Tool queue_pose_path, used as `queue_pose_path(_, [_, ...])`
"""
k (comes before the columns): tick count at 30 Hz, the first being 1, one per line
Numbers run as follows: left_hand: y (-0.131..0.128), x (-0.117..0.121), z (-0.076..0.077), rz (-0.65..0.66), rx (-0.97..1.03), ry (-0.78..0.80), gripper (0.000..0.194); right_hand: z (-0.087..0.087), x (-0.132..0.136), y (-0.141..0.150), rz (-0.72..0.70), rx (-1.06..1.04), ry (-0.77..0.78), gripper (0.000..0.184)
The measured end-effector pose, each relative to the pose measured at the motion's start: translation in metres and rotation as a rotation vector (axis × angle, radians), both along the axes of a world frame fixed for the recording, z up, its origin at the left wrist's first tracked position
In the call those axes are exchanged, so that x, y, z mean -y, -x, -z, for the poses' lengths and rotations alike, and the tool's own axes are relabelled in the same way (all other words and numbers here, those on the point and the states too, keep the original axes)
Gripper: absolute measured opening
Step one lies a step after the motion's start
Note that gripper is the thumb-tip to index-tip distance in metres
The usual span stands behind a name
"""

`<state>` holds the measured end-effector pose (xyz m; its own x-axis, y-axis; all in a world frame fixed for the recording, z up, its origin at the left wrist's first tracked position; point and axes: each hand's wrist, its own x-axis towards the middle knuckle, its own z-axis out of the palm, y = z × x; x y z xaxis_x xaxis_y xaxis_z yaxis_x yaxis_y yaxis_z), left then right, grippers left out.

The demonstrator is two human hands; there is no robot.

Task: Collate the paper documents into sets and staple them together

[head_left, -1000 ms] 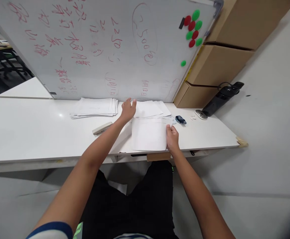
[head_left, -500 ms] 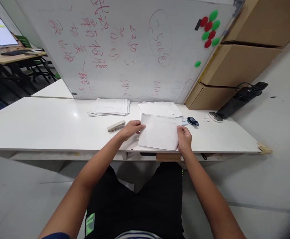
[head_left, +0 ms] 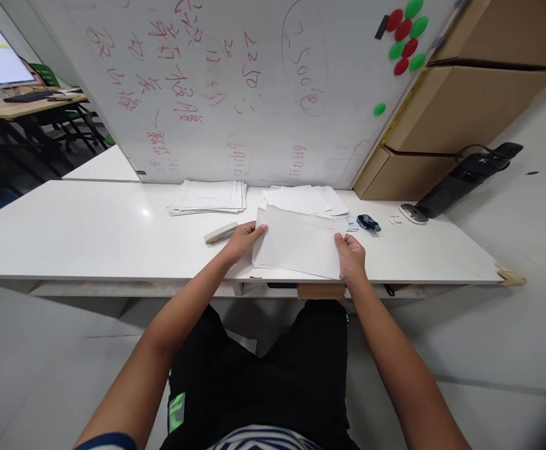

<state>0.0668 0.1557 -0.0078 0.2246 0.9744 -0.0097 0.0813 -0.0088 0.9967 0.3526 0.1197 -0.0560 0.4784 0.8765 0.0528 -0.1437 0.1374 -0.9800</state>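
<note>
White paper sheets [head_left: 298, 245] are held up between both hands over the front of the white table, one lying slightly askew over another. My left hand [head_left: 245, 240] pinches their left edge, thumb on top. At the right edge, my right hand [head_left: 352, 257] grips them the same way, with its fingers hidden behind. A beige stapler [head_left: 220, 233] lies just left of my left hand. Behind the held sheets rests a loose paper pile [head_left: 301, 199], and a neater paper stack [head_left: 210, 196] is farther left.
A whiteboard [head_left: 254, 94] with red writing and round magnets stands along the table's back edge. Cardboard boxes [head_left: 470, 109] are stacked at the right. Near them are a black bottle [head_left: 465, 181], a computer mouse [head_left: 413, 213] and a small dark blue object [head_left: 368, 222].
My left hand came down from the rear pile and took the left edge of the sheets. The held sheets have since tilted and lie askew. The view has shifted left.
</note>
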Motion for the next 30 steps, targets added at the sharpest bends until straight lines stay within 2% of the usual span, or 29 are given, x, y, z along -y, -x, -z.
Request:
queue_pose_path(8, [0.004, 0.001, 0.000, -0.016, -0.014, 0.030, 0.040, -0.004, 0.002, 0.003, -0.009, -0.007, -0.035, 0.037])
queue_pose_path(10, [0.003, 0.002, 0.000, -0.046, -0.014, 0.017, 0.039, -0.006, 0.004, 0.004, -0.052, -0.037, -0.047, 0.037])
queue_pose_path(15, [0.002, 0.010, -0.002, -0.130, -0.025, -0.024, 0.037, -0.012, 0.007, 0.006, -0.234, -0.031, 0.017, 0.052])
queue_pose_path(18, [0.006, 0.018, -0.013, -0.156, -0.010, -0.084, 0.037, -0.026, 0.004, 0.011, -0.237, -0.002, -0.007, 0.049])
queue_pose_path(22, [0.024, 0.032, -0.031, -0.121, 0.034, -0.194, 0.043, -0.056, -0.004, 0.033, -0.215, 0.070, -0.208, 0.041])
queue_pose_path(24, [0.035, 0.038, -0.033, -0.131, 0.022, -0.226, 0.047, -0.064, -0.006, 0.048, -0.237, 0.089, -0.264, 0.039])
queue_pose_path(26, [0.045, 0.040, -0.028, -0.158, 0.033, -0.179, 0.048, -0.063, -0.005, 0.061, -0.303, 0.105, -0.214, 0.039])
queue_pose_path(30, [0.056, 0.041, -0.010, -0.157, 0.061, 0.042, 0.049, -0.047, 0.005, 0.080, -0.437, 0.231, 0.048, 0.042])
